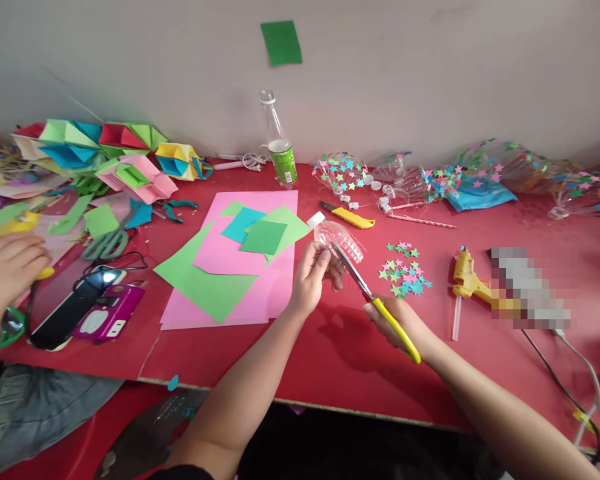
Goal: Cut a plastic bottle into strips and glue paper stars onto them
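Observation:
My left hand [313, 277] is closed on a small clear plastic bottle [339, 241] with a white cap, held on its side just above the red table [340, 353]. My right hand [397, 323] grips yellow-handled scissors [380, 308] whose blades reach up to the bottle's body. A heap of small paper stars [404, 270] lies just right of the bottle.
Pink, green and blue paper sheets [240, 267] lie left of my hands. A yellow cutter [349, 215], a glue gun [467, 280], a tall clear bottle [279, 143], star-covered plastic pieces [430, 177] and folded paper shapes [130, 160] surround them. Another person's hand [7, 267] is at far left, near grey scissors [109, 243] and a phone [75, 307].

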